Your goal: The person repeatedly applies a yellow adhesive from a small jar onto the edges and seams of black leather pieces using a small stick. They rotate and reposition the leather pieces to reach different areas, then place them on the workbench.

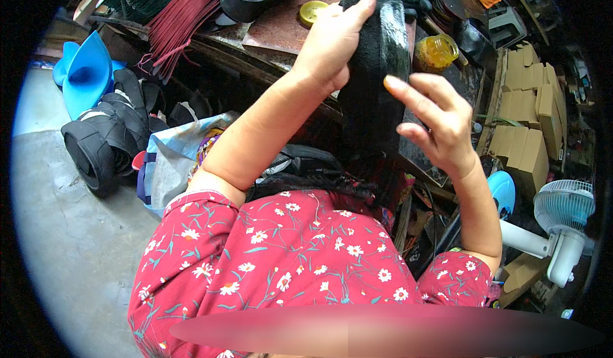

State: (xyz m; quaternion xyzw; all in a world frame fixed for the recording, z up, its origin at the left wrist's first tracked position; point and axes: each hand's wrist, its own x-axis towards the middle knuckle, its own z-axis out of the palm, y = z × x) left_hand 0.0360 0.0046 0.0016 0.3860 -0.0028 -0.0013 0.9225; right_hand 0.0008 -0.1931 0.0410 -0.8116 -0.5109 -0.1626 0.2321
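My left hand (335, 46) is closed around the upper end of a long black piece shaped like a shoe sole (389, 45), held upright in front of me. A wet-looking shine runs along its right edge. Close to that edge, my right hand (440, 118) has its fingers apart with nothing in them. Its index fingertip, smeared with something yellow, is at or just beside the piece; contact is hard to tell. Behind my right hand stands an uncapped glass jar of yellow paste (436, 53), tilted in the view. A round yellow lid (311, 13) lies beyond my left hand.
A brown board (271, 35) covers part of the workbench. Red strips (188, 22) hang at the far left, near blue foam sheets (89, 74) and a black bundle (108, 137). To the right are cardboard boxes (527, 102) and a white fan (563, 208).
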